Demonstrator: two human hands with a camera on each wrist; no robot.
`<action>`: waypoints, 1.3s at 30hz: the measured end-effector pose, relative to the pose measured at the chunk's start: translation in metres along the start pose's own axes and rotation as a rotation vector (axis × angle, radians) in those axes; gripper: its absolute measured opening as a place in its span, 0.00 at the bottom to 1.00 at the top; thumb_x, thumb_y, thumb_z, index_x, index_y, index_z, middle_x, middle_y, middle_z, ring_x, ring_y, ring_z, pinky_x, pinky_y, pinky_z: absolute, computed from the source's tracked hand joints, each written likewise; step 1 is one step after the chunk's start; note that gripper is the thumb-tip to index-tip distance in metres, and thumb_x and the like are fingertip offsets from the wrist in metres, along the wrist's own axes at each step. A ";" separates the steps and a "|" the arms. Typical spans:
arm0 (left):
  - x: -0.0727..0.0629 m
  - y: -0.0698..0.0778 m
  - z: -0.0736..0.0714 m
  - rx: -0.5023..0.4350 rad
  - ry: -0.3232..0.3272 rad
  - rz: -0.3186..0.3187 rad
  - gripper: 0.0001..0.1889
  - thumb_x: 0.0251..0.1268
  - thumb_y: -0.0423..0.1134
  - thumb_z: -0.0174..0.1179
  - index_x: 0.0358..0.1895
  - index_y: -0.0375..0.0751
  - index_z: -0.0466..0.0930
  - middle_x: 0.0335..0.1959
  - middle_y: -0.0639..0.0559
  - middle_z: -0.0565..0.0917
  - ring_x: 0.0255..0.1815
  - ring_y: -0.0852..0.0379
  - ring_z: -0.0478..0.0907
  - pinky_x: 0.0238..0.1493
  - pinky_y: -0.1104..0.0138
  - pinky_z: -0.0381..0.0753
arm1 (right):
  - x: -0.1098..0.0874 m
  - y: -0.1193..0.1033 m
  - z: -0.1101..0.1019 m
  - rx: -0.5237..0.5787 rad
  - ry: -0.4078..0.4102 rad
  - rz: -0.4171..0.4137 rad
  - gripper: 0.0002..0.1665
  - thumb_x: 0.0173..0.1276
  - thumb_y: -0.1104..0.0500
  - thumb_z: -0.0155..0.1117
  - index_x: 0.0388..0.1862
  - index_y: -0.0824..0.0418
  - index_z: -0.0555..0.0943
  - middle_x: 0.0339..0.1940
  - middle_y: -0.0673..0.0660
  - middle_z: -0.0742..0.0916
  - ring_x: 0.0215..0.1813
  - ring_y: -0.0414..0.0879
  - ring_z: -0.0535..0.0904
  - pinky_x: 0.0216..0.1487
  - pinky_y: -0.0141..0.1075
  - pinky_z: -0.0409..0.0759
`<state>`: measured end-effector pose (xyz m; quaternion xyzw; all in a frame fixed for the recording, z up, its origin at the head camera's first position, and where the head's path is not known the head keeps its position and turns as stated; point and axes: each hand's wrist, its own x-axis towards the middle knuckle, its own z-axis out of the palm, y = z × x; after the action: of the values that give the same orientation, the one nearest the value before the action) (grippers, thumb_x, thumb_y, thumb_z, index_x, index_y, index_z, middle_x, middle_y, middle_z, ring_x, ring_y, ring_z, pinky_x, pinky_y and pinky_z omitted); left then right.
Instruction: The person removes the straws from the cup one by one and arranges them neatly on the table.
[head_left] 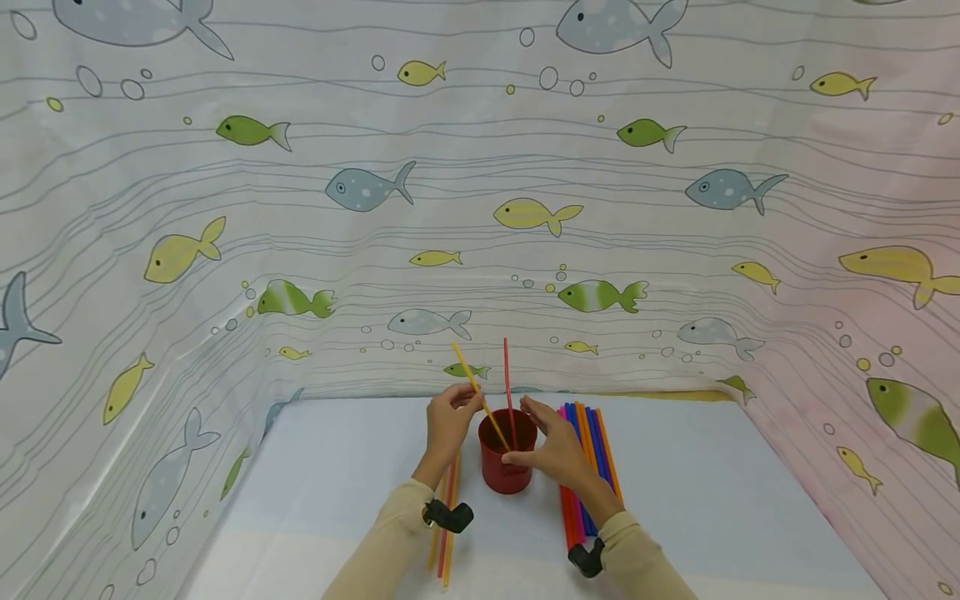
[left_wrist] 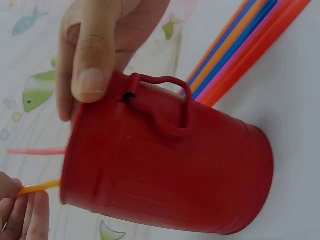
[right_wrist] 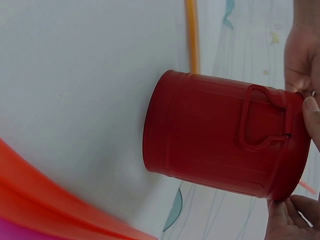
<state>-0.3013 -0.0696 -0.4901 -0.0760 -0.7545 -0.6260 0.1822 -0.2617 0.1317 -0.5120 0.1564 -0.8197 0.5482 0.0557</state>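
A small red metal bucket (head_left: 506,473) with a wire side handle (left_wrist: 187,107) stands upright on the white table. My left hand (head_left: 448,427) pinches a yellow straw (head_left: 468,370), whose lower end is inside the bucket. Leaning within the same bucket is a red straw (head_left: 507,367). My right hand (head_left: 561,448) holds the bucket's rim at its right side, thumb in front and fingers behind. In the left wrist view, the thumb (left_wrist: 91,82) presses on the rim above the handle. The straws' lower ends are hidden inside the bucket.
Several thick straws in orange, blue, pink and red (head_left: 588,442) lie right of the bucket, partly under the right forearm. A few yellow and red straws (head_left: 447,533) lie by the left wrist. A fish-patterned sheet (head_left: 525,258) surrounds the white table (head_left: 712,492).
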 end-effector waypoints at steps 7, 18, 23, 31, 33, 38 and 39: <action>0.004 0.010 -0.009 0.018 0.059 0.108 0.07 0.61 0.36 0.68 0.40 0.36 0.86 0.34 0.49 0.87 0.36 0.55 0.85 0.39 0.70 0.85 | 0.001 0.002 -0.001 -0.002 -0.013 -0.016 0.59 0.44 0.51 0.85 0.74 0.59 0.65 0.69 0.57 0.74 0.71 0.52 0.67 0.66 0.51 0.70; 0.014 0.022 -0.032 -0.139 0.112 0.160 0.06 0.62 0.33 0.67 0.41 0.36 0.85 0.36 0.38 0.86 0.35 0.43 0.86 0.37 0.66 0.87 | 0.001 0.002 0.000 -0.025 -0.010 -0.029 0.58 0.43 0.49 0.85 0.73 0.55 0.66 0.68 0.50 0.75 0.70 0.48 0.69 0.65 0.48 0.72; 0.018 0.027 -0.038 -0.125 0.137 0.196 0.08 0.62 0.32 0.67 0.43 0.33 0.84 0.37 0.37 0.86 0.35 0.45 0.86 0.36 0.67 0.87 | 0.001 0.002 -0.002 -0.028 -0.009 -0.018 0.58 0.43 0.50 0.85 0.73 0.56 0.67 0.67 0.50 0.75 0.69 0.47 0.69 0.66 0.48 0.71; 0.018 0.027 -0.052 -0.108 0.173 0.175 0.09 0.63 0.32 0.66 0.44 0.31 0.83 0.38 0.37 0.85 0.38 0.40 0.85 0.38 0.67 0.87 | -0.002 0.000 -0.002 -0.049 -0.002 0.014 0.59 0.44 0.50 0.85 0.74 0.57 0.66 0.69 0.51 0.75 0.70 0.50 0.69 0.65 0.53 0.72; 0.016 0.033 -0.057 -0.089 0.182 0.166 0.09 0.64 0.31 0.65 0.44 0.29 0.82 0.38 0.36 0.85 0.38 0.39 0.84 0.38 0.65 0.87 | -0.002 0.000 -0.002 -0.052 -0.007 0.015 0.59 0.44 0.48 0.85 0.74 0.56 0.66 0.69 0.52 0.74 0.70 0.50 0.68 0.65 0.53 0.72; 0.010 0.059 -0.071 -0.073 0.195 0.175 0.10 0.65 0.29 0.63 0.46 0.26 0.81 0.39 0.33 0.84 0.38 0.40 0.84 0.40 0.63 0.87 | -0.002 0.000 -0.001 -0.058 -0.007 0.007 0.60 0.42 0.44 0.84 0.74 0.56 0.66 0.69 0.53 0.75 0.70 0.49 0.69 0.65 0.54 0.72; 0.009 0.064 -0.074 -0.079 0.199 0.177 0.09 0.65 0.29 0.63 0.46 0.27 0.81 0.39 0.33 0.84 0.38 0.41 0.85 0.40 0.63 0.87 | -0.001 0.000 -0.001 -0.056 -0.007 0.004 0.60 0.42 0.44 0.84 0.74 0.57 0.66 0.69 0.52 0.75 0.70 0.50 0.69 0.64 0.54 0.72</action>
<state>-0.2749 -0.1296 -0.4171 -0.0867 -0.6978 -0.6411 0.3074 -0.2605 0.1333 -0.5122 0.1550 -0.8354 0.5244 0.0563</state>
